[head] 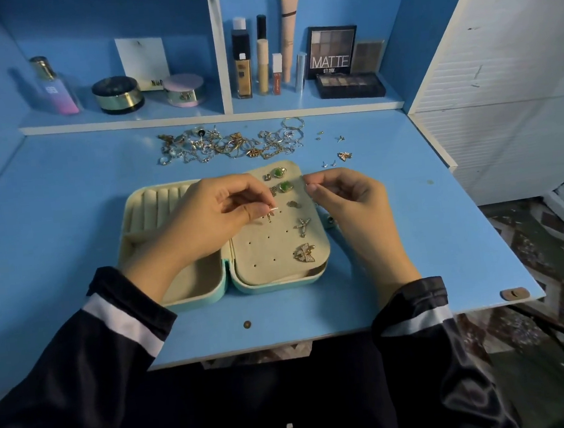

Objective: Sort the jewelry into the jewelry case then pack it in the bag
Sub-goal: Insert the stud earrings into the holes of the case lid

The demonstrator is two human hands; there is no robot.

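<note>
Case [192,298] open flat on blue desk [69,215]; teal shell, cream velvet lining. Left half: ring rolls [157,204], empty tray below. Right half: perforated panel [266,246] with green studs [278,172], butterfly earrings [304,252] pinned. Left hand [212,213] pinches small gold earring [271,213] over panel. Right hand [344,198] pinches panel's top edge. Tangled gold, silver jewelry pile [230,143] at desk back. Bag not visible.
</note>
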